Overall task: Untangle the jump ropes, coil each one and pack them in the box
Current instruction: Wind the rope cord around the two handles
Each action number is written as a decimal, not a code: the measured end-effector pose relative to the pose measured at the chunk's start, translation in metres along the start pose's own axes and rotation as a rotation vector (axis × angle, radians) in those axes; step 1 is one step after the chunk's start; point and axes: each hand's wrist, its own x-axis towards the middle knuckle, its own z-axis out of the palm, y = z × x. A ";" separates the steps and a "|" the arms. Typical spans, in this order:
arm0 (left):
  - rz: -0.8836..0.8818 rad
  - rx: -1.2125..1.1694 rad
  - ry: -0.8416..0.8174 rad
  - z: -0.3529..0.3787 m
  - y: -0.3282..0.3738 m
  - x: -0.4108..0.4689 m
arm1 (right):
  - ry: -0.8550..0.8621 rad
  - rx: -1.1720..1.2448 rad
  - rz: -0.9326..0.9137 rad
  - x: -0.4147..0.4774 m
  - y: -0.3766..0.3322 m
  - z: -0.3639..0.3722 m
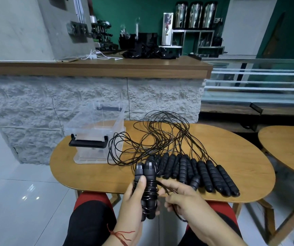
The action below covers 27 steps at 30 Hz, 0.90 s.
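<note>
My left hand grips a pair of black jump-rope handles held side by side, with thin black cord wound around them. My right hand pinches the loose end of that cord just right of the handles. Several more black ribbed handles lie in a row on the oval wooden table. Their cords form a tangled heap behind them. A clear plastic box with black latches stands open at the table's left side.
A stone-faced counter with a wooden top runs behind the table. A second wooden table stands to the right. White tiled floor lies to the left. My knees are under the table's front edge.
</note>
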 end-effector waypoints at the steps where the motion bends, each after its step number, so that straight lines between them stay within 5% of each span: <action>1: 0.012 -0.017 0.020 0.000 0.001 0.001 | 0.027 0.040 0.009 -0.002 -0.002 0.001; 4: 0.027 -0.056 0.086 -0.002 0.004 0.007 | 0.116 -0.004 -0.071 -0.008 -0.004 0.002; 10: -0.015 -0.124 0.138 -0.001 0.004 0.011 | 0.293 -0.661 -0.656 -0.018 0.015 0.013; 16: -0.063 -0.231 0.193 0.004 0.010 0.010 | 0.256 -0.911 -0.792 -0.014 0.030 0.019; 20: -0.277 -0.277 0.131 0.001 0.021 0.007 | 0.291 -0.791 -0.725 -0.016 0.027 0.022; 27: -0.291 -0.209 0.103 0.002 0.027 0.006 | 0.140 -0.327 -0.469 -0.015 0.017 0.024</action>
